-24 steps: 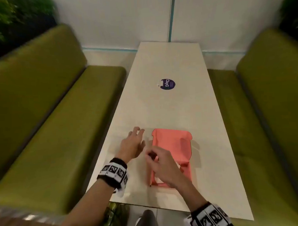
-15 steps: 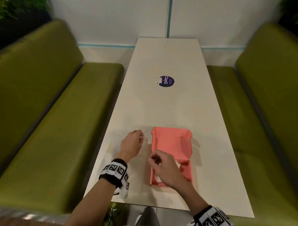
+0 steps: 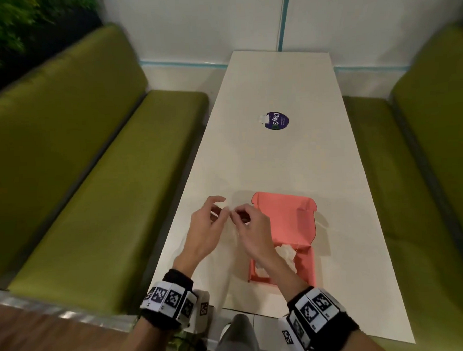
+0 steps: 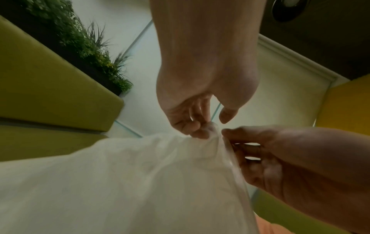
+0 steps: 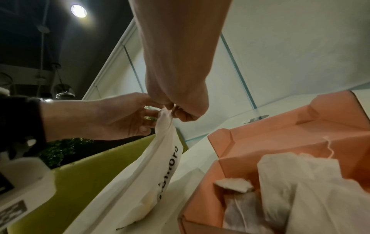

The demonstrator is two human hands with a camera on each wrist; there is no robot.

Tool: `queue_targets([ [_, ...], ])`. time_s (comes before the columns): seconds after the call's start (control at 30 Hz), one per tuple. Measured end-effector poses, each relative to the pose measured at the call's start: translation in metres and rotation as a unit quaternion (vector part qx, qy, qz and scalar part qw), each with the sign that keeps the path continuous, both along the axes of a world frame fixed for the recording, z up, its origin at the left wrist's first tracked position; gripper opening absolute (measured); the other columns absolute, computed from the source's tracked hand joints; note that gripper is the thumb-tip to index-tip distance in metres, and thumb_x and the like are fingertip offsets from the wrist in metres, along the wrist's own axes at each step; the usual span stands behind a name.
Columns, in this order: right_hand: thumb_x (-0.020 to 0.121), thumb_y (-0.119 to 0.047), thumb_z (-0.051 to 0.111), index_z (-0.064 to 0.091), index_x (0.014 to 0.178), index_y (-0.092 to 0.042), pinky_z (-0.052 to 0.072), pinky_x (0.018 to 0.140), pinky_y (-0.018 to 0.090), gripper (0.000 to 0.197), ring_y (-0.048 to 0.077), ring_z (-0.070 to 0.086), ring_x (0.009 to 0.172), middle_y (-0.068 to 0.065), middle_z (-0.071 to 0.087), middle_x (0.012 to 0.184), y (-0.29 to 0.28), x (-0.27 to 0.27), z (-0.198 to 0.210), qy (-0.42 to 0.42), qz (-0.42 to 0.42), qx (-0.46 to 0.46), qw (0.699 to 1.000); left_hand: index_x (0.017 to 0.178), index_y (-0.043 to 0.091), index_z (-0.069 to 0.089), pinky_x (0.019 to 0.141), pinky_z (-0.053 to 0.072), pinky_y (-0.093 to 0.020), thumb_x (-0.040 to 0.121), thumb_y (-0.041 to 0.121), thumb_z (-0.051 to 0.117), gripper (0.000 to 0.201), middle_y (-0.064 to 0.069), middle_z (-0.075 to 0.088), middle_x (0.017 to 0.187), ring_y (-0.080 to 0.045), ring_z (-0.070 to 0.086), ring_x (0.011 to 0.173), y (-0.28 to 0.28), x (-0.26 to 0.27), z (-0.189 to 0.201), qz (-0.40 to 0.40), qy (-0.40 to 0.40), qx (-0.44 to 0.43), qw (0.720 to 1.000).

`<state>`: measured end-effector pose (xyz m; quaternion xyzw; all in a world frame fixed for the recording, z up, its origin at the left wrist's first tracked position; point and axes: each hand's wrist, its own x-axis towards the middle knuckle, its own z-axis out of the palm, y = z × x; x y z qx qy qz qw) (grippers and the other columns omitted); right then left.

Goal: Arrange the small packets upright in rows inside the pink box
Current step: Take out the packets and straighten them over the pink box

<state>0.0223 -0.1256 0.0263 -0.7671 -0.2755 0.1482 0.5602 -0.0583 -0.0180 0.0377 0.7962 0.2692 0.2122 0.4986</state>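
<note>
Your left hand (image 4: 192, 125) and right hand (image 5: 180, 109) both pinch the white bag's (image 5: 152, 174) top just left of the pink box (image 3: 282, 215), so a sharp tug risks spilling its contents or toppling the packets (image 5: 296, 182) inside the box's near end.

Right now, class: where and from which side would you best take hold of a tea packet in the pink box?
Probably pinch the top edge of the packet from above: the pink box lies open upward, its walls block the sides, and the packets lie loosely heaped. Both hands currently pinch the white bag.
</note>
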Motion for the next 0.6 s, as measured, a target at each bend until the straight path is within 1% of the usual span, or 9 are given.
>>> queue_targets([
  [0.03, 0.097, -0.020, 0.060, 0.068, 0.092, -0.017, 0.044, 0.071, 0.009, 0.009, -0.001, 0.059, 0.079, -0.008, 0.065, 0.083, 0.001, 0.000, 0.001, -0.011, 0.017, -0.005, 1.000, 0.108, 0.023, 0.066, 0.064, 0.047, -0.018, 0.098, 0.023, 0.059, 0.012, 0.003, 0.067, 0.082, -0.004, 0.056, 0.066, 0.004, -0.001, 0.002, -0.011, 0.006, -0.009, 1.000],
  [0.1, 0.097, -0.022, 0.060, 0.068, 0.093, -0.019, 0.042, 0.071, 0.009, 0.010, 0.000, 0.057, 0.079, -0.007, 0.065, 0.085, 0.003, 0.001, 0.006, -0.037, 0.046, -0.012, 0.998, 0.096, 0.020, 0.070, 0.065, 0.042, -0.015, 0.099, 0.020, 0.059, 0.011, 0.005, 0.069, 0.082, -0.003, 0.056, 0.068, 0.010, -0.003, 0.006, -0.030, 0.005, 0.006, 1.000],
  [0.13, 0.097, -0.024, 0.059, 0.068, 0.092, -0.019, 0.041, 0.071, 0.008, 0.011, -0.001, 0.056, 0.079, -0.007, 0.065, 0.086, 0.004, 0.001, 0.010, -0.052, 0.054, -0.019, 0.997, 0.091, 0.019, 0.069, 0.066, 0.041, -0.014, 0.099, 0.018, 0.059, 0.013, 0.007, 0.069, 0.082, -0.002, 0.056, 0.070, 0.012, -0.003, 0.007, -0.033, -0.001, 0.015, 0.999],
  [0.2, 0.098, -0.029, 0.059, 0.067, 0.091, -0.020, 0.040, 0.072, 0.009, 0.014, -0.001, 0.055, 0.079, -0.006, 0.062, 0.087, 0.005, 0.000, 0.016, -0.078, 0.062, -0.031, 0.995, 0.087, 0.017, 0.068, 0.067, 0.040, -0.014, 0.098, 0.015, 0.060, 0.014, 0.008, 0.068, 0.082, -0.003, 0.056, 0.072, 0.014, -0.006, 0.012, -0.024, -0.023, 0.021, 0.999],
  [0.27, 0.098, -0.030, 0.058, 0.064, 0.087, -0.021, 0.040, 0.072, 0.011, 0.014, 0.001, 0.054, 0.077, -0.006, 0.060, 0.085, 0.004, -0.004, 0.022, -0.093, 0.067, -0.034, 0.993, 0.087, 0.015, 0.066, 0.067, 0.040, -0.014, 0.099, 0.012, 0.058, 0.014, 0.008, 0.066, 0.084, -0.004, 0.055, 0.074, 0.014, -0.010, 0.016, -0.005, -0.051, 0.033, 0.998],
  [0.33, 0.097, -0.028, 0.059, 0.061, 0.085, -0.024, 0.041, 0.071, 0.013, 0.013, 0.003, 0.053, 0.076, -0.006, 0.059, 0.084, -0.001, -0.013, 0.025, -0.098, 0.075, -0.033, 0.992, 0.088, 0.014, 0.065, 0.067, 0.040, -0.014, 0.100, 0.011, 0.056, 0.015, 0.008, 0.065, 0.085, -0.005, 0.054, 0.074, 0.015, -0.013, 0.020, 0.031, -0.075, 0.039, 0.996],
  [0.43, 0.096, -0.027, 0.060, 0.058, 0.084, -0.026, 0.042, 0.070, 0.013, 0.012, 0.003, 0.053, 0.076, -0.011, 0.056, 0.083, -0.021, -0.033, 0.020, -0.092, 0.099, -0.055, 0.989, 0.089, 0.013, 0.064, 0.063, 0.038, -0.015, 0.101, 0.012, 0.054, 0.015, 0.012, 0.061, 0.078, -0.003, 0.050, 0.067, 0.023, -0.016, 0.025, 0.094, -0.113, 0.012, 0.989],
  [0.5, 0.096, -0.027, 0.061, 0.057, 0.083, -0.028, 0.043, 0.070, 0.013, 0.013, 0.002, 0.053, 0.076, -0.014, 0.055, 0.082, -0.039, -0.043, 0.011, -0.086, 0.111, -0.073, 0.987, 0.088, 0.013, 0.064, 0.061, 0.036, -0.018, 0.101, 0.014, 0.054, 0.016, 0.014, 0.056, 0.073, -0.005, 0.045, 0.063, 0.033, -0.020, 0.028, 0.121, -0.131, -0.009, 0.984],
  [0.6, 0.095, -0.029, 0.063, 0.057, 0.079, -0.031, 0.043, 0.071, 0.014, 0.017, 0.004, 0.055, 0.076, -0.016, 0.054, 0.080, -0.066, -0.053, -0.004, -0.078, 0.129, -0.107, 0.983, 0.087, 0.014, 0.064, 0.062, 0.037, -0.028, 0.101, 0.017, 0.053, 0.018, 0.011, 0.056, 0.074, -0.013, 0.044, 0.066, 0.043, -0.027, 0.029, 0.133, -0.146, -0.038, 0.980],
])
